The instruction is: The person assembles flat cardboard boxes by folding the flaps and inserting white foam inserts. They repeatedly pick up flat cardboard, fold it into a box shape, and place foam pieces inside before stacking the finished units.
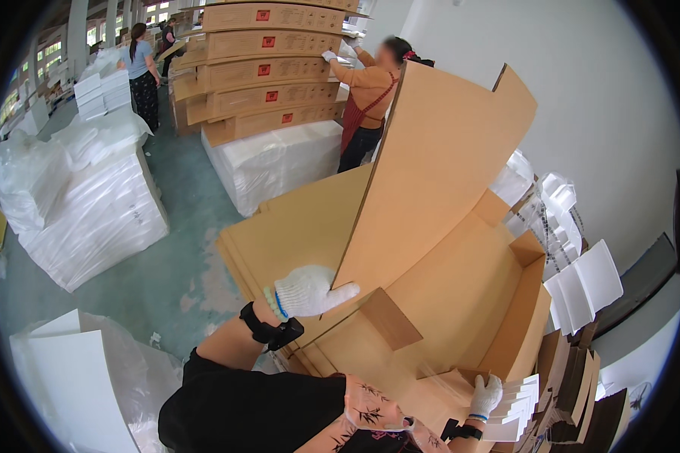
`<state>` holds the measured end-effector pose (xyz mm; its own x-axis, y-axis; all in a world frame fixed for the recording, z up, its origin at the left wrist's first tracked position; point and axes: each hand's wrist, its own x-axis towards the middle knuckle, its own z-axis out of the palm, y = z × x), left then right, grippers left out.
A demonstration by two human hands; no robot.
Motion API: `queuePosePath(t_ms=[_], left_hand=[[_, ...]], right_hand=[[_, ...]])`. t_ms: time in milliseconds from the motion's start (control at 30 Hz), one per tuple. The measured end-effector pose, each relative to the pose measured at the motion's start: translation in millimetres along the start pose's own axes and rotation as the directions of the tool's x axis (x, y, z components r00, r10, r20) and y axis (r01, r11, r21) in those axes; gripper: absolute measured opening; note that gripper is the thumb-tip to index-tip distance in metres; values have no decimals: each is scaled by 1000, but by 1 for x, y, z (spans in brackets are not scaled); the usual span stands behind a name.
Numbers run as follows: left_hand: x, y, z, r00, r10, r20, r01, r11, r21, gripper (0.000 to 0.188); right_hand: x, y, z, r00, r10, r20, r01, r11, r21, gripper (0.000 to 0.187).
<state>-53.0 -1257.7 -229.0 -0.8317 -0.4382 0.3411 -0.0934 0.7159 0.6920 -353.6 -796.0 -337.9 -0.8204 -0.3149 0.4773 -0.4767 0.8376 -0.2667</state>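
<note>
Clamping edge of raised cardboard panel [442,166] with gloved left hand [308,291], mid-frame. Reaching with gloved right hand [486,394], lower right, to near end of cardboard box [461,291], right of centre; impossible to say whether gripping.

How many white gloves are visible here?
4: one on the left hand, one on the right hand, two on the co-worker by the stacked boxes. Others may be hidden.

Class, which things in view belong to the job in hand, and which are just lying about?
Likely in the job:
open carton
raised cardboard panel, held in the left hand
right hand by the carton

Apparently just lying about:
wrapped white bundle, left
white board, lower left
white pieces, right
</note>
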Motion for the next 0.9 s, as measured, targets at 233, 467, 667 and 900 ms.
queuePosePath(t_ms=[233, 467, 667, 900], left_hand=[[6, -5, -24, 963, -244, 111, 262, 945, -197, 48], [11, -45, -30, 919, -367, 142, 390, 801, -454, 51], [15, -57, -28, 901, -420, 110, 415, 757, -504, 53], [18, -73, -24, 880, -462, 109, 453, 749, -483, 47]], right_hand=[[1, -7, -4, 1000, -1, 17, 2, 999, -37, 28], [-2, -20, -10, 1000, 8, -3, -8, 1000, -20, 27], [-2, -19, -9, 1000, -11, -20, 10, 999, -35, 26], [-2, -21, -10, 999, -18, -26, 18, 1000, -23, 27]])
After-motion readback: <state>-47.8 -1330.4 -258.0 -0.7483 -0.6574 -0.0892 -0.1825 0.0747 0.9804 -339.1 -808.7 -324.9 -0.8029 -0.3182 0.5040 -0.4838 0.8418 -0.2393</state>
